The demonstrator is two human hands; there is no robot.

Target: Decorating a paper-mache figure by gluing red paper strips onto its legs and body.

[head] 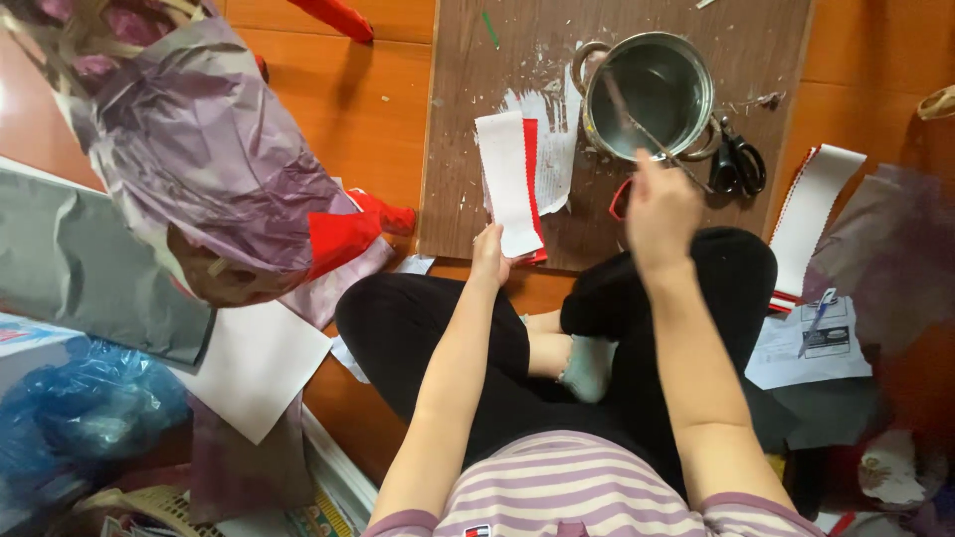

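Observation:
I sit cross-legged on an orange floor before a brown board [477, 70]. My left hand [488, 255] pinches the near end of a white paper strip [507, 179] that lies over a red strip [532, 169] on the board. My right hand [659, 209] holds a thin brush stick [637, 119] whose far end reaches into a metal pot [652, 94] with two handles. White paste smears mark the board beside the pot.
Black scissors [738, 164] lie right of the pot. A white and red strip [811, 214], a printed sheet with a pen [818, 323] lie at right. Crumpled purple and red tissue paper [209, 159], grey paper [80, 268], a white sheet [254, 363] and a blue bag [85, 403] crowd the left.

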